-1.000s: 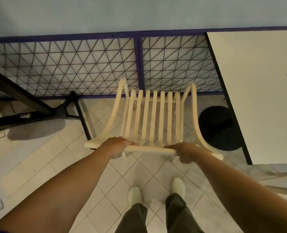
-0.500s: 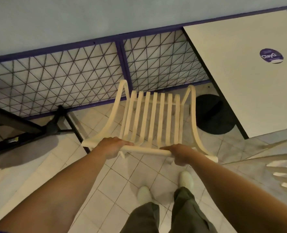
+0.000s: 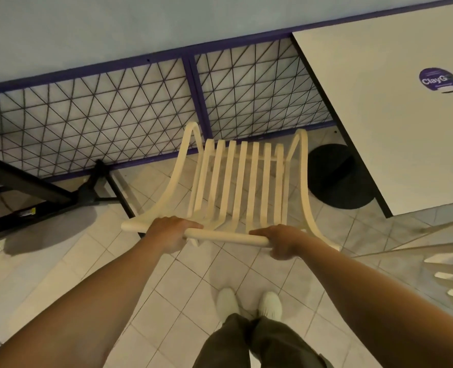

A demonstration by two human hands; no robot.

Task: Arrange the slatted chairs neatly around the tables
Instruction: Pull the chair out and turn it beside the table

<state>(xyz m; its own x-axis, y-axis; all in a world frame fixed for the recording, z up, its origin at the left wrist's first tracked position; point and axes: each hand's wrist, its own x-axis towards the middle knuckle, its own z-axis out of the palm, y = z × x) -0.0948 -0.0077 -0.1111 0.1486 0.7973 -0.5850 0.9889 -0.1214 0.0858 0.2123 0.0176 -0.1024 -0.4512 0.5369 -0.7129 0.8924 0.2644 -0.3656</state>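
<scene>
Both-hand grip, left hand [image 3: 170, 233], right hand [image 3: 282, 241], on slatted chair [image 3: 242, 181] top rail.

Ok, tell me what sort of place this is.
Probably a cafe or eatery seating area: a white table bearing a round branded sticker, matching slatted chairs, and a tiled floor along a mesh railing.

Cream slatted chair [image 3: 242, 181] on pale square-tiled floor [image 3: 92, 261]. White table [image 3: 395, 123] with black edge and a round purple sticker [image 3: 438, 81]. Purple-framed fence [image 3: 140, 102] with black triangular mesh; pale blue wall [image 3: 113, 27]; white shoes [image 3: 249, 305].
</scene>
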